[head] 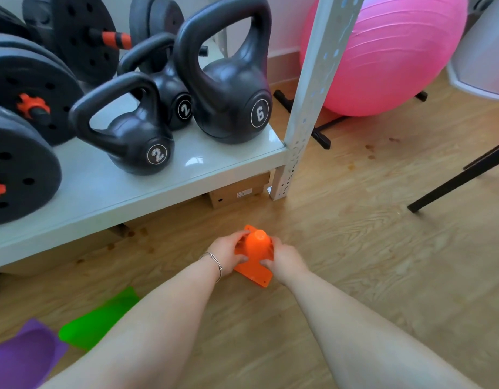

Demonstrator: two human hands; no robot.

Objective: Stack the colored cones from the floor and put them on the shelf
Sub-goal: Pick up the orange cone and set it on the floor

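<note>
- Where the wooden floor [355, 248] lies bare in front of the shelf [102, 189], an orange cone [256, 248] stands upright on its square base.
- The left hand [228, 255] holds the cone's left side: fingers curl over the base edge and the thumb lies at the near edge.
- The right hand [284, 258] holds the right side in the same way, thumb at the near edge of the base.
- Each grip is pressed onto the cone; the cone sits between the two hands, its blunt tip showing above them.
- Whether the base touches the floor or is just raised cannot be told.
- A thin bracelet [214, 262] circles the left wrist.
- A green cone [99, 321] and a purple cone [24, 355] lie on the floor near left, well apart from the hands, partly hidden by the left forearm.
- The shelf carries three black kettlebells [234, 88] and weight plates [21, 175].
- A pink exercise ball [388, 57] rests behind the shelf's upright post [307, 108].
</note>
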